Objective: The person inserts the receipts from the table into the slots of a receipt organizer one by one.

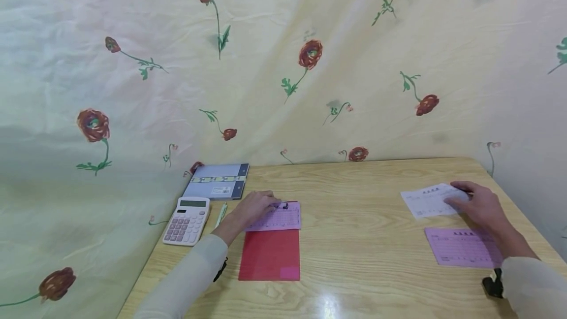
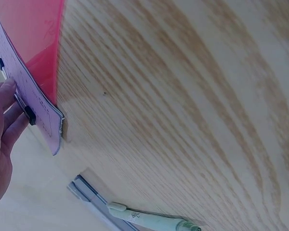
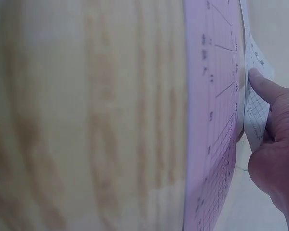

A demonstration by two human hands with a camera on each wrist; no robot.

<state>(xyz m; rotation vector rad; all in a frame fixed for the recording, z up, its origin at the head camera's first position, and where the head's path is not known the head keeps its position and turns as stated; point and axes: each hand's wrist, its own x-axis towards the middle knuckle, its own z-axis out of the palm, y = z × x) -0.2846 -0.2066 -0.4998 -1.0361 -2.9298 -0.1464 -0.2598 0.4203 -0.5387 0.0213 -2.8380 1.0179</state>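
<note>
My left hand pinches the top edge of a pink printed form pad, thumb at the black clip there. Several sheets show at the pad's edge in the left wrist view. A red folder lies partly beneath it. On the right, my right hand pinches a white printed form at its right end, thumb on its face and fingers behind. A separate pink form lies flat nearer to me, partly covered by my right wrist in the head view.
A white calculator and a pale green pen are left of my left hand. Behind them lies a blue-grey notebook. The wooden table ends at a flowered cloth at the back and left.
</note>
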